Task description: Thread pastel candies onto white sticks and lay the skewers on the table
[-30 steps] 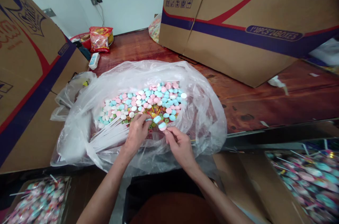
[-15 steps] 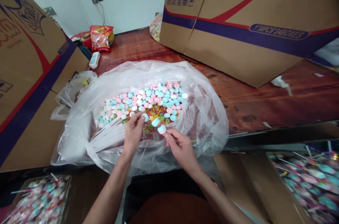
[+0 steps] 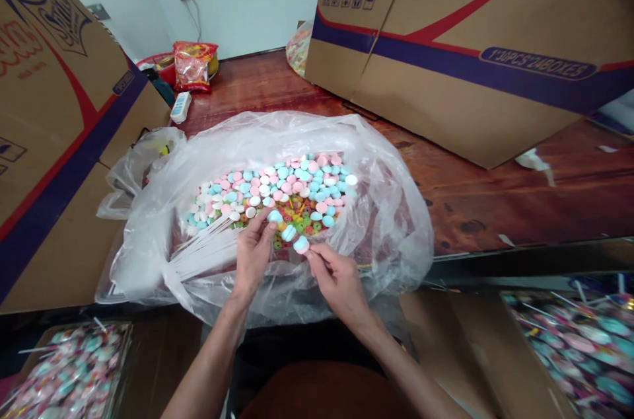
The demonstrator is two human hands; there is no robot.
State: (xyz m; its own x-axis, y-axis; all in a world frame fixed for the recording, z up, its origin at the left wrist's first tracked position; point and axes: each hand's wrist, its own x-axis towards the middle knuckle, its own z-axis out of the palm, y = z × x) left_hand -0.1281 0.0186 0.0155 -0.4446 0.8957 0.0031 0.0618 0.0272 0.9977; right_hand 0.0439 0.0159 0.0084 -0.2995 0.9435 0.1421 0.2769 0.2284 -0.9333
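Note:
My left hand [image 3: 255, 250] is closed, with thumb and fingers pinching a light blue marshmallow [image 3: 275, 215]. The fingers of my right hand [image 3: 339, 273] are pinched at the lower edge of a blue-and-pink marshmallow [image 3: 300, 245]. Between the two lies a blue-and-white marshmallow [image 3: 288, 232], in line with them; whether a stick runs through the row I cannot make out. Under and behind the hands is a heap of pink, blue and white marshmallows [image 3: 282, 174] with colourful gummy rings [image 3: 317, 226], inside a clear plastic bag [image 3: 391, 207]. White sticks [image 3: 211, 250] lie left of my left hand.
Large cardboard boxes stand at the left [image 3: 59, 161] and back right [image 3: 446, 69] of the wooden table [image 3: 257, 85]. A red candy packet [image 3: 192, 67] sits at the back left. Below the table edge, wrapped candy sticks fill boxes at left [image 3: 74, 366] and right [image 3: 584, 340].
The view has shifted slightly, so the scene sits a little further right. My left fingers have turned a little around the blue marshmallow; both hands keep their pinch.

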